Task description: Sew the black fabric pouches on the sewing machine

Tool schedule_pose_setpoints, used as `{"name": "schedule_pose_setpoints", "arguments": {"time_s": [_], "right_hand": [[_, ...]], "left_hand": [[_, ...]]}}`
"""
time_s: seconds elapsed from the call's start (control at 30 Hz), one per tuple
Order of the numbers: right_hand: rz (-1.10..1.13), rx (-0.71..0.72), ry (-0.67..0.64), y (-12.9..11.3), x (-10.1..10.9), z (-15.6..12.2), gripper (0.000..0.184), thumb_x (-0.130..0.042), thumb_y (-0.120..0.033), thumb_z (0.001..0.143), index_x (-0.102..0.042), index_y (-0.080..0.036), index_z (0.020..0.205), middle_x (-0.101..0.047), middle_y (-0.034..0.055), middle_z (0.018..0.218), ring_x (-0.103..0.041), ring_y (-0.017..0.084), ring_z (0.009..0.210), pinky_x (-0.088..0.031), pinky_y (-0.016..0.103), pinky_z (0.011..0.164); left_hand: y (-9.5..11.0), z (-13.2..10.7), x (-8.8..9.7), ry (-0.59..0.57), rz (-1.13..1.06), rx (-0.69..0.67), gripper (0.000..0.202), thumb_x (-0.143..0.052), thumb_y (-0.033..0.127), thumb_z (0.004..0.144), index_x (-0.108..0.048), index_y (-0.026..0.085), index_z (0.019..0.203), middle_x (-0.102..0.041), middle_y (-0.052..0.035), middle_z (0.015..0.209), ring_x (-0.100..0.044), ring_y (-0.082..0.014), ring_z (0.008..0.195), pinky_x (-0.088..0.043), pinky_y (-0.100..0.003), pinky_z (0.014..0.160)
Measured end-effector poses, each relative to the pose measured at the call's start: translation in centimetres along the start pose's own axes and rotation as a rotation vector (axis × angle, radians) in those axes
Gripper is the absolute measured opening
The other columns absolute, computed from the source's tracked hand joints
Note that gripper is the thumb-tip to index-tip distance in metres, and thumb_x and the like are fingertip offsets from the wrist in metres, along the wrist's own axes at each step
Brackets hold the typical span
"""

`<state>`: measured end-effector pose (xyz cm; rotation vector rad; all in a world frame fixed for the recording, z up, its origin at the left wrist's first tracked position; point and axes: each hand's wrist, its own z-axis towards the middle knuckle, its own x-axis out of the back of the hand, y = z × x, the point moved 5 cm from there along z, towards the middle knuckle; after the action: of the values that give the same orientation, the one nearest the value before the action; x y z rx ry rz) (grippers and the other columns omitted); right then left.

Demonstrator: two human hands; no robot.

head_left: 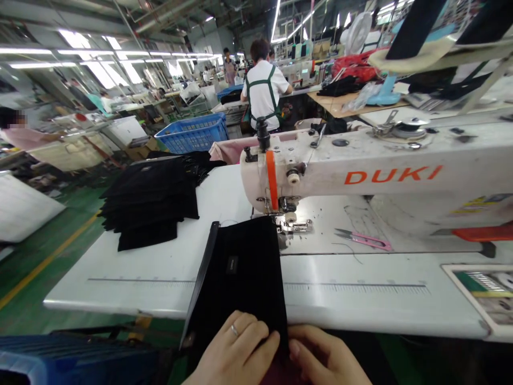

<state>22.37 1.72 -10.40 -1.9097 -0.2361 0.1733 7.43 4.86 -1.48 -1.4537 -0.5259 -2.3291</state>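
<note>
A black fabric piece (pixel 244 272) with a small dark label lies over the front edge of the white sewing table (pixel 140 297). Its far right corner reaches the presser foot of the sewing machine (pixel 320 171). My left hand (pixel 240 347), with a ring on one finger, rests on the near part of the fabric, fingers curled on it. At the fabric's right edge, my right hand (pixel 323 355) pinches the cloth between thumb and fingers. The fabric's near end hangs below the table edge, partly hidden by my hands. A dark strip runs along its left side.
A stack of black fabric pieces (pixel 152 192) sits at the table's left. Pink-handled thread snips (pixel 364 240) lie right of the needle area. Behind are a blue crate (pixel 192 133) and a person in a white shirt (pixel 262 91). Another blue crate (pixel 80 361) stands lower left.
</note>
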Motion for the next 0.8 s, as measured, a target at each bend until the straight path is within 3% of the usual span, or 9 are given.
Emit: {"name": "schedule_pose_setpoints", "arguments": {"time_s": [0.13, 0.27, 0.37, 0.43, 0.6, 0.8], "right_hand": [[0.303, -0.089, -0.030, -0.3, -0.9, 0.2, 0.041, -0.057, -0.054, 0.086, -0.068, -0.020, 0.105, -0.066, 0.0031, 0.082, -0.061, 0.016, 0.066, -0.048, 0.026, 0.060], [0.350, -0.054, -0.019, -0.3, -1.6, 0.2, 0.038, -0.068, -0.052, 0.080, -0.068, -0.019, 0.098, -0.065, 0.0006, 0.076, -0.055, 0.012, 0.062, -0.043, 0.024, 0.058], [0.400, -0.078, -0.009, 0.1, -1.8, 0.3, 0.044, -0.067, -0.061, 0.078, -0.067, -0.017, 0.085, -0.060, -0.0012, 0.068, -0.052, 0.011, 0.057, -0.041, 0.023, 0.055], [0.445, -0.108, -0.001, 0.3, -1.9, 0.3, 0.048, -0.063, -0.065, 0.079, -0.065, -0.017, 0.080, -0.060, 0.0001, 0.071, -0.055, 0.012, 0.060, -0.044, 0.025, 0.058], [0.522, -0.123, 0.034, 0.4, -2.3, 0.3, 0.050, -0.073, -0.064, 0.069, -0.068, -0.020, 0.091, -0.065, 0.0019, 0.079, -0.060, 0.017, 0.071, -0.047, 0.026, 0.063], [0.471, -0.110, 0.008, 0.6, -3.1, 0.3, 0.044, -0.073, -0.062, 0.070, -0.069, -0.018, 0.077, -0.061, -0.0005, 0.065, -0.053, 0.012, 0.057, -0.041, 0.024, 0.055]], "left_hand": [[-0.2, -0.2, 1.2, 0.035, -0.086, 0.079, 0.027, -0.036, 0.014, 0.100, -0.062, 0.015, 0.097, -0.064, -0.0063, 0.083, -0.059, -0.0179, 0.079, -0.052, -0.029, 0.075], [0.2, 0.1, 0.8, 0.054, -0.021, 0.016, 0.017, -0.050, 0.020, 0.097, -0.064, 0.016, 0.105, -0.068, -0.0062, 0.093, -0.061, -0.0204, 0.084, -0.050, -0.034, 0.078], [0.1, 0.2, 0.1, 0.033, -0.073, -0.027, 0.023, -0.043, 0.017, 0.100, -0.065, 0.015, 0.107, -0.068, -0.0052, 0.085, -0.059, -0.0184, 0.077, -0.048, -0.031, 0.072], [-0.2, 0.1, 0.2, 0.049, -0.157, 0.013, 0.024, -0.041, 0.015, 0.100, -0.064, 0.012, 0.104, -0.066, -0.0058, 0.083, -0.057, -0.0173, 0.075, -0.048, -0.029, 0.070], [-0.3, -0.4, 1.2, 0.157, -0.221, 0.115, 0.019, -0.047, 0.003, 0.094, -0.060, 0.012, 0.104, -0.060, -0.0071, 0.086, -0.052, -0.0173, 0.080, -0.047, -0.028, 0.074], [0.2, -0.9, -0.9, -0.121, -0.183, 0.102, 0.029, -0.035, 0.018, 0.101, -0.058, 0.011, 0.116, -0.057, -0.0102, 0.094, -0.050, -0.0220, 0.087, -0.047, -0.036, 0.080]]}}
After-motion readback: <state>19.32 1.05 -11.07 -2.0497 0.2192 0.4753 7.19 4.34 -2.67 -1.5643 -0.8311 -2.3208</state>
